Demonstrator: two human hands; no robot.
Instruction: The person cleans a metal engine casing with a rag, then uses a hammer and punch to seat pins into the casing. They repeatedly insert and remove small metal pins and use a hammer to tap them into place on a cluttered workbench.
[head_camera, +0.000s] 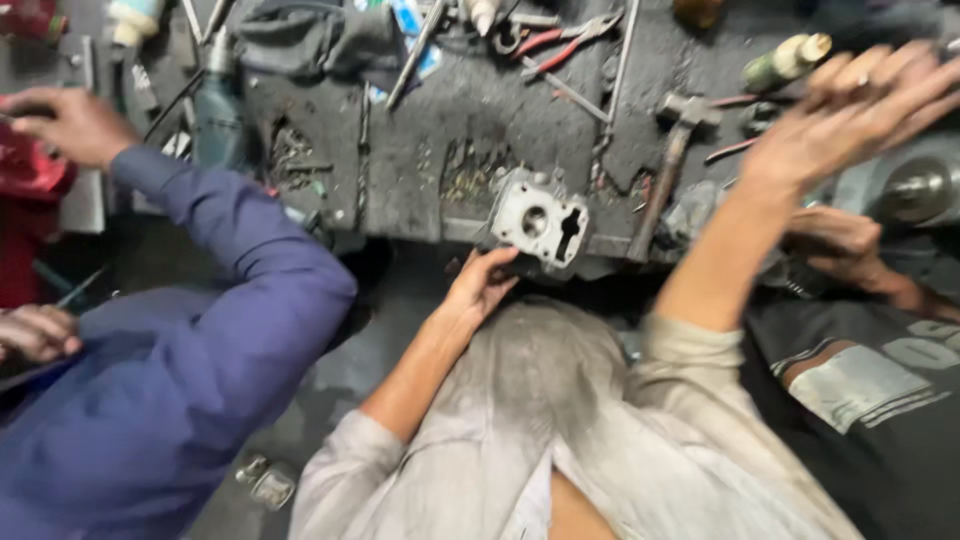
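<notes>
A silver cast-metal engine part with a round bore and a slot sits at the front edge of the dark workbench. My left hand reaches up from below and grips its lower edge with curled fingers. Far to the right, my right hand is raised over the bench with fingers spread, blurred, holding nothing. It hovers near a green and cream bottle and above a hammer. My grey, dirty shirt fills the bottom middle.
A person in a blue sleeve leans in at left, one hand on a red object. Another person's hand and black shirt are at right. Red-handled pliers, a drill, a grey cloth and rods litter the bench.
</notes>
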